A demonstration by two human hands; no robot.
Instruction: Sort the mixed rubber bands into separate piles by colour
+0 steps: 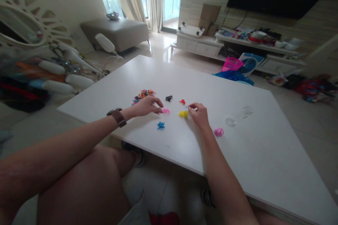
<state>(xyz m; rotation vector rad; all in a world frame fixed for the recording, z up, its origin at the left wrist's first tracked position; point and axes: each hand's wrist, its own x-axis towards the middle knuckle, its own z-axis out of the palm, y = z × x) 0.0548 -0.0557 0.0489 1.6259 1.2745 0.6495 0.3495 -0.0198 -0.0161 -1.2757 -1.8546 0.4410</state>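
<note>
On the white table (185, 74) lie small elastic bands sorted by colour. My left hand (148, 106), with a brown-strapped watch (118, 117) at the wrist, reaches to the pink bands (166, 111). Its fingertips are slightly apart beside them. Between thumb and finger, my right hand (198, 113) pinches a small blue band (187, 107) above the yellow bands (183, 114). Red bands (182, 102) and black bands (169, 98) lie farther back, blue bands (161, 125) nearer me. A mixed-colour heap (144, 95) is partly hidden behind my left hand.
Right of my right arm are a pink round object (218, 132), a clear ring-shaped piece (230, 122) and a clear container (247, 111). Lamp-like white shades (56, 87) stand off the table's left side. A pink basket (232, 64) is beyond its far edge.
</note>
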